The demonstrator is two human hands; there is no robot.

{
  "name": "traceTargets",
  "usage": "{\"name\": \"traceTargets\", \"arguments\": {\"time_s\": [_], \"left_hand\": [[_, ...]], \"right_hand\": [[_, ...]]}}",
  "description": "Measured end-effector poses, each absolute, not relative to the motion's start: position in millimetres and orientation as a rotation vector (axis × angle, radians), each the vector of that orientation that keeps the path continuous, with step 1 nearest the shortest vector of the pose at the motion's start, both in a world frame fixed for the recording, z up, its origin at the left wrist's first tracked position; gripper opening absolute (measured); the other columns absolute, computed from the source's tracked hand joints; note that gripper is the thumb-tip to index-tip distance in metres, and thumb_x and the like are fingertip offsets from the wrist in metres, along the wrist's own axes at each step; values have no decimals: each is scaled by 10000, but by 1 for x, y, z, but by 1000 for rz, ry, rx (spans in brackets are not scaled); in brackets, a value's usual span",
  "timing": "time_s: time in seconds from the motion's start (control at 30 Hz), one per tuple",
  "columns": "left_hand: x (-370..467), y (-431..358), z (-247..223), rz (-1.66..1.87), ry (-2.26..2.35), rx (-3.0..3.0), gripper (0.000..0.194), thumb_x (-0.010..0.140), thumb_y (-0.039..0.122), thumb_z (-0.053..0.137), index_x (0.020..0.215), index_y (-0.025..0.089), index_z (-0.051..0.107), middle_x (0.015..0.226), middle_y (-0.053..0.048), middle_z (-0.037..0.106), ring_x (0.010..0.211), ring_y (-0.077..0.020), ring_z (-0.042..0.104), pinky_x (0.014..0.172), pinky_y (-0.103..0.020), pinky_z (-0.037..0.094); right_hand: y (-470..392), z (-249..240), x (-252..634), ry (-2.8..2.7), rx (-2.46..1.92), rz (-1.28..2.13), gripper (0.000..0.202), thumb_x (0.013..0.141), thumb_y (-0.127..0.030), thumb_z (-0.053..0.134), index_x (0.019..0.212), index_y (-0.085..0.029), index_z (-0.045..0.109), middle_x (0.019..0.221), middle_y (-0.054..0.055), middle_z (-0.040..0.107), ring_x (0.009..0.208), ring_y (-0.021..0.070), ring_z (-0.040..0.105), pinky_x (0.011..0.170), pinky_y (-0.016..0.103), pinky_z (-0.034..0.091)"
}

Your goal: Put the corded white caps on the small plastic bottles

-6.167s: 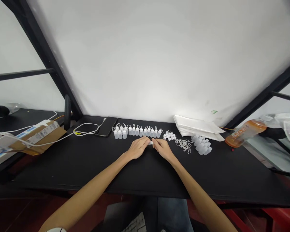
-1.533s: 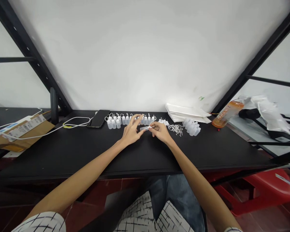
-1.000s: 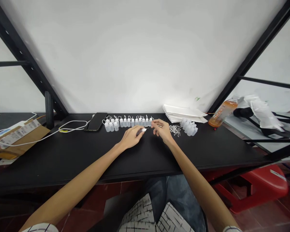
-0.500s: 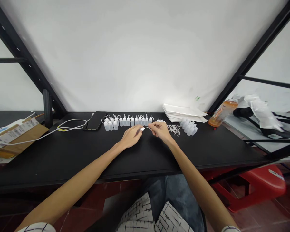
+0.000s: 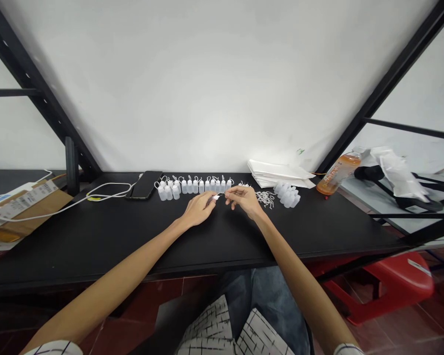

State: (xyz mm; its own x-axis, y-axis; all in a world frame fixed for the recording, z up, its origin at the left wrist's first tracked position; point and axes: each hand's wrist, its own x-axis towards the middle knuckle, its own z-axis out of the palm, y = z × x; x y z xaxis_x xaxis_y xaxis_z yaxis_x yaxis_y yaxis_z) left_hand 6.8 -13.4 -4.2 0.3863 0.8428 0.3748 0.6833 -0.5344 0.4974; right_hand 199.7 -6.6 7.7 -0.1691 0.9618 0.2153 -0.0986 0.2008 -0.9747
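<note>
Pinched in the fingers of my left hand (image 5: 200, 209) is a small white bottle cap (image 5: 216, 196). A thin white strap curves from this cap over to my right hand (image 5: 243, 199), whose thumb and forefinger are closed on its end. Behind my hands, small translucent squeeze bottles (image 5: 196, 186) with white looped caps stand upright in a row. Beside my right hand lies a pile of loose white straps (image 5: 266, 198). Further right is a cluster of uncapped translucent bottles (image 5: 286, 194). A few white caps (image 5: 244, 185) are partly hidden behind my right hand.
A black phone (image 5: 145, 185) and a white cable (image 5: 113, 185) lie to the left, near a cardboard parcel (image 5: 29, 207). White sheets (image 5: 279, 173) are stacked against the wall. An orange drink bottle (image 5: 338, 172) leans at the right, and a red stool (image 5: 395, 283) stands below the black table (image 5: 133, 246).
The strap between my hands is bent into a tighter curve, as my right fingertips have come slightly nearer the cap. My left hand keeps its grip. The whole view has shifted slightly.
</note>
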Motion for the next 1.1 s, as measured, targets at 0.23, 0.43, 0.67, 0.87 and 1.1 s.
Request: {"name": "traceTargets", "arguments": {"time_s": [0.23, 0.43, 0.67, 0.87, 1.1], "left_hand": [[8, -16, -2, 869, 1305, 2396, 317, 950, 370, 377, 1092, 225, 621, 991, -27, 686, 838, -194, 629, 738, -305, 471], [9, -15, -4, 875, 1305, 2407, 321, 952, 377, 381, 1087, 225, 630, 975, -24, 688, 802, -185, 623, 718, -294, 463], [9, -16, -3, 850, 1318, 2393, 318, 948, 371, 386, 1099, 226, 626, 994, -24, 687, 829, -194, 626, 722, -297, 457], [9, -15, -4, 841, 1323, 2401, 310, 950, 366, 385, 1094, 227, 621, 987, -19, 683, 831, -192, 620, 724, -298, 443], [9, -14, -5, 835, 1319, 2407, 319, 953, 371, 372, 1080, 222, 625, 977, -22, 680, 818, -189, 614, 717, -291, 436]], "right_hand": [[-7, 5, 199, -1397, -947, 1212, 356, 609, -436, 816, 683, -125, 660, 553, -2, 569, 409, 83, 494, 305, 186, 349], [-8, 6, 197, -1385, -902, 1286, 367, 586, -424, 830, 720, -123, 670, 640, 29, 611, 510, 139, 606, 373, 219, 446], [-10, 7, 200, -1406, -898, 1324, 296, 639, -358, 794, 776, -120, 681, 699, 36, 628, 573, 145, 629, 428, 227, 478], [-9, 7, 199, -1415, -882, 1321, 279, 645, -346, 788, 778, -121, 689, 705, 39, 632, 591, 155, 640, 434, 231, 485], [-8, 5, 198, -1431, -881, 1328, 295, 633, -359, 796, 773, -122, 691, 695, 36, 630, 583, 157, 645, 424, 228, 490]]}}
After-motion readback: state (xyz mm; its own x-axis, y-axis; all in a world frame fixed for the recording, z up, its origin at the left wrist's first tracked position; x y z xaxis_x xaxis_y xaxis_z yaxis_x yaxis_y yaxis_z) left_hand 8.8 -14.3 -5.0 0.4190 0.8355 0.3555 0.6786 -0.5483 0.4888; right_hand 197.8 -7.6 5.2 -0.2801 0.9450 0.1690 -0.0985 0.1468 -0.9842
